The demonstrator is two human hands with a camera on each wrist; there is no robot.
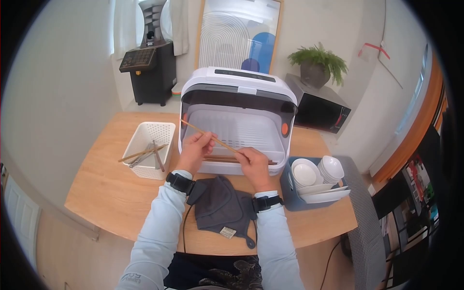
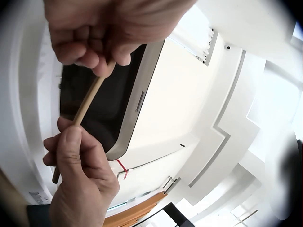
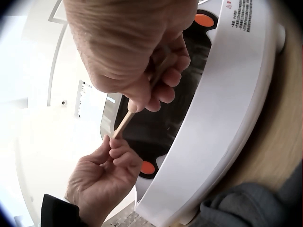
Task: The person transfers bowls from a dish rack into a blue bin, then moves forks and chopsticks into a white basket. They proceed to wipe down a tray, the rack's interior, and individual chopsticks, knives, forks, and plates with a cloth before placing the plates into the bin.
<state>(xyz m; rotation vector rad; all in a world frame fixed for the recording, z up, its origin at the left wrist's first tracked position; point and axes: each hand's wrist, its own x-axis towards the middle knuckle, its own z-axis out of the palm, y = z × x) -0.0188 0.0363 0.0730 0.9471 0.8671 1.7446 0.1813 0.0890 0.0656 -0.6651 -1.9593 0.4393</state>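
A light wooden chopstick (image 1: 223, 144) is held slantwise between both hands, in front of a white dish cabinet (image 1: 217, 169) with a raised dark lid. My left hand (image 1: 195, 151) pinches it along its middle, and its upper end points to the left. Lower down, my right hand (image 1: 255, 169) pinches it close to its other end. The left wrist view shows the stick (image 2: 89, 99) running between the fingertips of both hands. Several more chopsticks (image 1: 227, 158) lie along the front inside the cabinet, partly hidden by the hands.
A white perforated basket (image 1: 169, 129) with chopsticks and metal cutlery stands on the left. A blue-grey bin (image 1: 290, 198) at right holds white bowls and plates. Grey cloth (image 1: 217, 208) lies below the wrists. A microwave (image 1: 319, 113) stands behind at right.
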